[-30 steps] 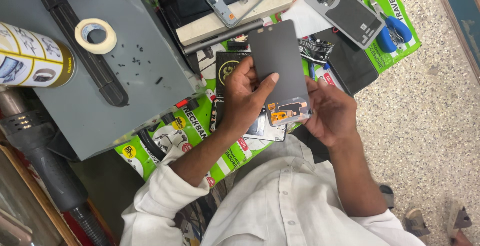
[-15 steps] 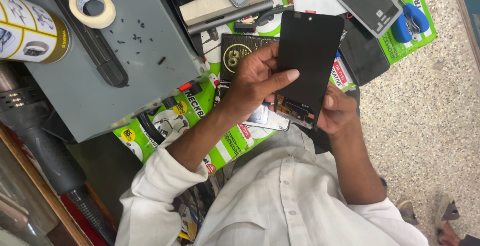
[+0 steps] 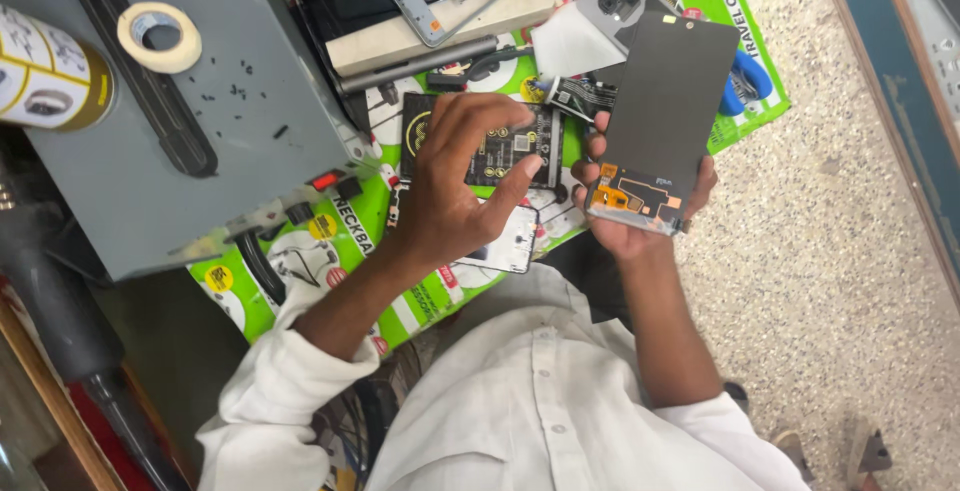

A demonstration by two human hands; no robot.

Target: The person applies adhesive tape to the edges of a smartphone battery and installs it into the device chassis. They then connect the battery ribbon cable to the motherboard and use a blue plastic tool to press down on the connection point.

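Right hand (image 3: pixel 640 206) clamped on bare phone screen (image 3: pixel 662 101), left hand (image 3: pixel 455 186) spread open over black board (image 3: pixel 500 146); could crack if squeezed.

The screen panel (image 3: pixel 665 111) stands in the right hand (image 3: pixel 640 221). The left hand (image 3: pixel 455 186) hovers beside it over a circuit board (image 3: pixel 500 156); a tape roll (image 3: pixel 158 37) lies far left

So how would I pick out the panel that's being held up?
Start at the green printed mat on the bench and go to its edge by the speckled floor. There the right hand holds a flat, dark, rectangular screen panel. Unlike the parts around it, it has an orange flex strip at its lower end.
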